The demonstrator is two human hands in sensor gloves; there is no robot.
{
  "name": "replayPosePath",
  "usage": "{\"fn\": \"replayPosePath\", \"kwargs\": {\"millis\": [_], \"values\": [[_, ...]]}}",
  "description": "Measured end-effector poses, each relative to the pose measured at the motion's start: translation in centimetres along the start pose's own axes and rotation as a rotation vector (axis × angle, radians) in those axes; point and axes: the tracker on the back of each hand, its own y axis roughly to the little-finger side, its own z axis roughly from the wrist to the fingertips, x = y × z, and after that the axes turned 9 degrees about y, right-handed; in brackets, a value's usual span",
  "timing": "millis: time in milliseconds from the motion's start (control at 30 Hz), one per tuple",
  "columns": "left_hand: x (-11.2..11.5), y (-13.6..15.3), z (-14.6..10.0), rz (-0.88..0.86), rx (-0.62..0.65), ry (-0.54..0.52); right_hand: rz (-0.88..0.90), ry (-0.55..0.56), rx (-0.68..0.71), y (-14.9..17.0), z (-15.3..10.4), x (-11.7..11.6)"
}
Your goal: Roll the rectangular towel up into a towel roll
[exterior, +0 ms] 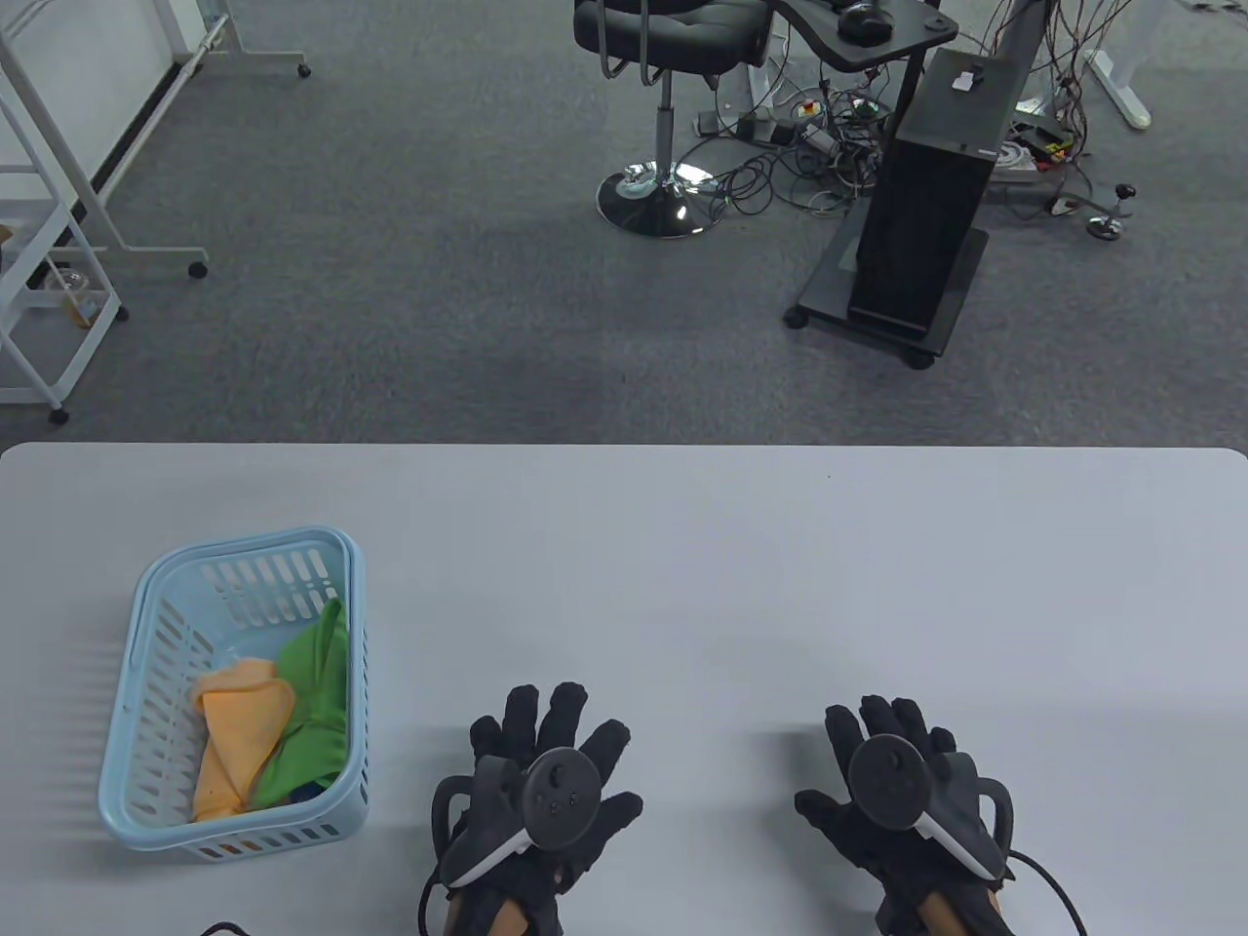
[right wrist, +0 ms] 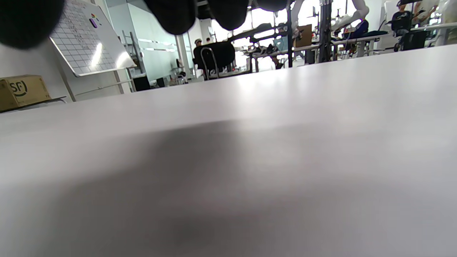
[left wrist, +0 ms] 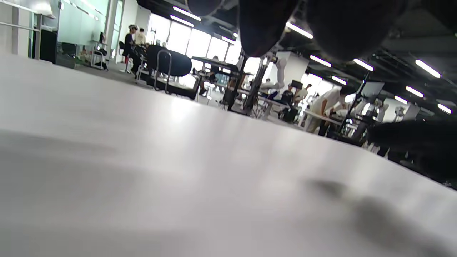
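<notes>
An orange towel (exterior: 234, 736) and a green towel (exterior: 314, 707) lie crumpled in a light blue basket (exterior: 156, 585) at the table's left. A bit of blue cloth shows under them. My left hand (exterior: 546, 770) lies flat with fingers spread on the table, right of the basket, holding nothing. My right hand (exterior: 892, 770) lies flat with fingers together further right, also empty. Both wrist views show only bare table (left wrist: 178, 171) with dark fingertips (left wrist: 264, 25) at the top edge; the right wrist view shows fingertips (right wrist: 175, 14) likewise.
The white table (exterior: 731, 585) stretches wide behind and between my hands. Beyond its far edge are grey carpet, an office chair (exterior: 663, 58), a black stand (exterior: 916, 234) and a white rack (exterior: 39, 244).
</notes>
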Motion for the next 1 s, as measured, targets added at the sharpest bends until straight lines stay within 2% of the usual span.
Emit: {"fn": "replayPosePath", "kwargs": {"millis": [67, 167, 300, 400, 467, 533, 633, 867, 1000], "values": [[-2.8, 0.1, -0.1, -0.055, -0.009, -0.068, 0.0, 0.002, 0.0, 0.0, 0.0, 0.0], [-7.4, 1.5, -0.3, -0.141, -0.101, -0.12, 0.001, -0.003, 0.001, 0.0, 0.0, -0.1], [-13.9, 5.8, -0.3, -0.198, -0.273, -0.177, -0.005, -0.02, 0.005, -0.1, 0.0, -0.4], [-16.6, 9.3, -0.2, -0.188, -0.405, -0.202, -0.012, -0.033, 0.004, -0.1, 0.0, -0.6], [-17.7, 11.8, 0.1, -0.181, -0.497, -0.183, -0.012, -0.04, 0.002, -0.1, 0.0, -0.6], [-18.0, 14.3, 0.4, -0.193, -0.582, -0.138, -0.012, -0.043, -0.002, 0.0, 0.0, -0.6], [-16.9, 17.6, 1.2, -0.261, -0.691, 0.014, -0.019, -0.059, -0.009, 0.0, 0.0, -0.7], [-13.1, 22.7, 3.6, -0.283, -0.793, 0.212, -0.041, -0.139, -0.033, 0.3, 0.0, -1.2], [-11.9, 24.0, 5.4, -0.255, -0.806, 0.256, -0.044, -0.151, -0.043, 0.6, 0.1, -1.2]]}}
